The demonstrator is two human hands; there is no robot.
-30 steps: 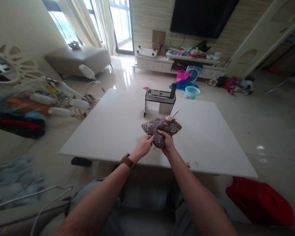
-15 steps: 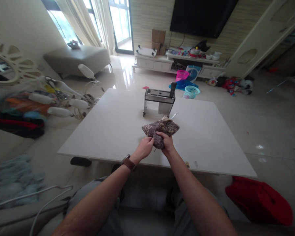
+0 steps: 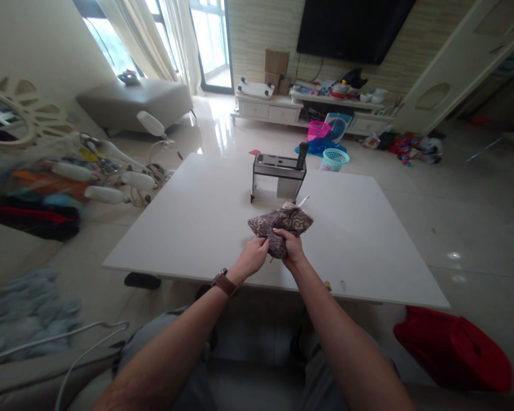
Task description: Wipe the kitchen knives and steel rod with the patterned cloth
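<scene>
Hands meet above the near middle of the white worktop point(image 3: 205, 217), both closed on one patterned brown cloth point(image 3: 280, 224). The left hand point(image 3: 252, 258) grips the cloth's near left part with its fingers curled shut; the right hand point(image 3: 292, 246) clamps the bunched lower part, fingers wrapped round it. A slim pale tip, seemingly a blade point(image 3: 303, 201), pokes out of the cloth at its far right; what it belongs to is hidden by the fabric. The cloth is held just above the worktop, near a metal rack point(image 3: 278, 174) that stands beyond it with a dark handle point(image 3: 301, 156) upright in its right end.

Judgement: the step in hand appears to be wiping the wrapped item. The next move calls for a firm grip and fingers kept clear of the exposed tip.
</scene>
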